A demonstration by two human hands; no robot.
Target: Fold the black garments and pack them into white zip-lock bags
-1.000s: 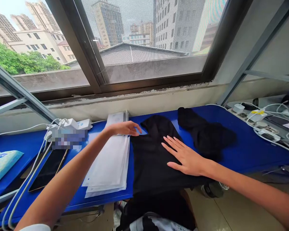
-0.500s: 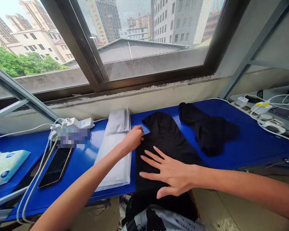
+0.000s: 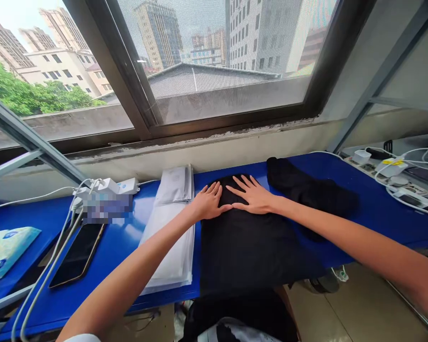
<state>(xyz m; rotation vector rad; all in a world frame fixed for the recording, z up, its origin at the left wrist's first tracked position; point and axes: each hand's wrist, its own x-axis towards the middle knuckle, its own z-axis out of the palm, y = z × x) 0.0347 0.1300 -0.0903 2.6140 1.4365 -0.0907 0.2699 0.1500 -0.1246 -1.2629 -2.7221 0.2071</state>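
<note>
A piece of black cloth [image 3: 249, 251], seemingly a garment, lies spread on the blue tabletop in front of me, its near part reaching the table's front edge. Both palms rest flat on its far end. My left hand [image 3: 209, 200] is open on the left side, fingers pointing away from me. Beside it, thumb tips close together, my right hand [image 3: 251, 194] lies with fingers spread. A second black garment [image 3: 303, 185] sits crumpled to the right, partly hidden behind my right forearm. White zip bags [image 3: 174, 228] are stacked just left of the cloth.
On the left are a phone [image 3: 79, 254], a tissue pack [image 3: 9, 251] and a white power strip [image 3: 109, 186] with trailing cables. More chargers and cables [image 3: 395, 166] lie at the right. A window [image 3: 228, 61] rises behind the blue table [image 3: 371, 209].
My right hand has moved away from me to the cloth's far end. My left hand has opened from its pinch at the edge and now lies flat. The cloth's upper part looks flatter.
</note>
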